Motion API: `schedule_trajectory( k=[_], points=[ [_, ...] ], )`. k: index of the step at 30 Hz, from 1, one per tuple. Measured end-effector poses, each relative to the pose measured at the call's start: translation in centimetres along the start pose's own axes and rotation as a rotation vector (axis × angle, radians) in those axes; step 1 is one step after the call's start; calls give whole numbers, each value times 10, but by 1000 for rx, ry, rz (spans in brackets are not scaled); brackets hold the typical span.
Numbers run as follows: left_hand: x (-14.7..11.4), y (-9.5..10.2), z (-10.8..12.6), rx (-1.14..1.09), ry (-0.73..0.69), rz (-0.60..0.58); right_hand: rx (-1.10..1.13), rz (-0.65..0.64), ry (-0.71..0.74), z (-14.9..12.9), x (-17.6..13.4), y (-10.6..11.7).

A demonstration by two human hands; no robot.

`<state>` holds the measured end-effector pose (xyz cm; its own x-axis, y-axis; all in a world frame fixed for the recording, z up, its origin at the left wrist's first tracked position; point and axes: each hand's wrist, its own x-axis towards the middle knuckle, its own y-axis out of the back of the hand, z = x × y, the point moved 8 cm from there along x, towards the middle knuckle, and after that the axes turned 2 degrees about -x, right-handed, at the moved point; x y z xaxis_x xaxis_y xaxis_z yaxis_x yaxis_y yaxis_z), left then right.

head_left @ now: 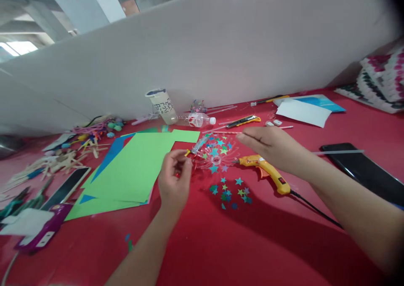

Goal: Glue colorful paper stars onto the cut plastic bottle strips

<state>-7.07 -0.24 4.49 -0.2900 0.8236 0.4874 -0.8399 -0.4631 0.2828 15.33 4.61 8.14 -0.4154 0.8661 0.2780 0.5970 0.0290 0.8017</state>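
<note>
My left hand [175, 178] is curled with thumb and index finger close together. At its fingertips is a small clear tube [200, 143] with a yellow end, slanting up and away. A bit of red shows under the curled fingers. Beyond the hand lies a clear plastic bottle bottom [216, 160], cut into strips that fan out, with shiny star sequins [214, 152] scattered over it. More star sequins [239, 181] lie on the red table nearby. My right hand [268, 145] hovers, fingers outstretched and together, above a yellow glue gun [264, 171], whose nozzle points at the fanned plastic.
Green paper sheets [129, 166] lie at left, beside craft sticks [63, 161] and a dark phone [66, 187]. Behind are a paper cup [161, 105], a plastic bottle [197, 120] and a box cutter [243, 121]. At right rest a black phone [356, 164] and white paper [303, 112].
</note>
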Motion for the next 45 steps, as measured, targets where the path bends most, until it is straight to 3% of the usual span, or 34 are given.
schedule_trajectory(
  k=[3, 5, 8, 17, 24, 27, 31, 35, 37, 39, 42, 45],
  points=[
    [21, 2, -33, -142, 225, -6, -12, -86, -58, 6, -6, -9],
    [22, -7, -60, -185, 395, -90, -5, -121, -92, 14, -11, -16],
    [12, -26, -83, -211, 490, -245, 8, -150, -152, 29, -19, -29],
    [-1, -60, -71, -398, 567, -397, 150, -2, -278, 45, -6, -41],
    [-11, -78, -74, -516, 676, -429, 464, -107, -358, 53, 17, -71],
    [-7, -77, -66, -537, 656, -401, 591, -115, -365, 50, 20, -76],
    [3, -73, -44, -540, 605, -360, 734, -58, -336, 37, 20, -54],
    [10, -82, -12, -577, 553, -451, 832, 25, -291, 21, 18, -15],
    [14, -85, 5, -632, 527, -438, 844, 69, -263, 17, 15, 4],
    [11, -95, 20, -709, 567, -528, 828, 125, -252, 16, 11, 21],
    [8, -102, 35, -765, 629, -562, 640, 332, -182, 14, 1, 56],
    [6, -104, 39, -781, 657, -548, 200, 572, 88, -17, -15, 90]
  ],
)
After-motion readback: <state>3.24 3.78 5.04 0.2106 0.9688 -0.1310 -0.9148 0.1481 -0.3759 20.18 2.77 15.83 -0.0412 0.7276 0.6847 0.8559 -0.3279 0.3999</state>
